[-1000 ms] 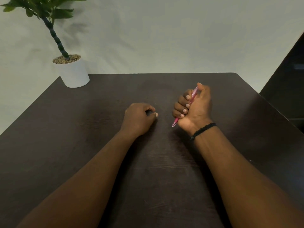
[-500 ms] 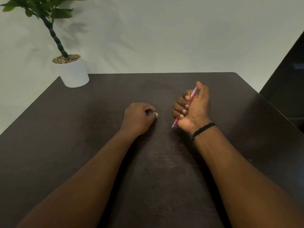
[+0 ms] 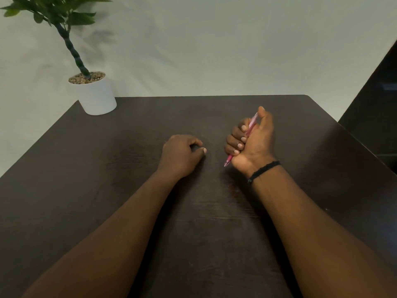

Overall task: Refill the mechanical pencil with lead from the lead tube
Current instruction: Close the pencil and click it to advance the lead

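Note:
A pink mechanical pencil [image 3: 251, 125] is clasped upright and tilted in my right hand [image 3: 252, 143], which wraps it in a fist. Its tip pokes out below the fist toward the table and its top end sits under my thumb. My left hand [image 3: 181, 154] rests on the table a short way to the left, fingers curled, thumb and forefinger nearly touching around a small dark gap. I cannot tell whether anything is in it. No lead tube shows anywhere in view.
The dark wooden table [image 3: 214, 222] spans the view. A white pot with a green plant [image 3: 94, 95] stands at its far left corner. A dark piece of furniture [image 3: 378, 104] is off the table's right edge. A black band circles my right wrist.
My right thumb has lifted very slightly at the pencil's top end. My left hand has stayed still.

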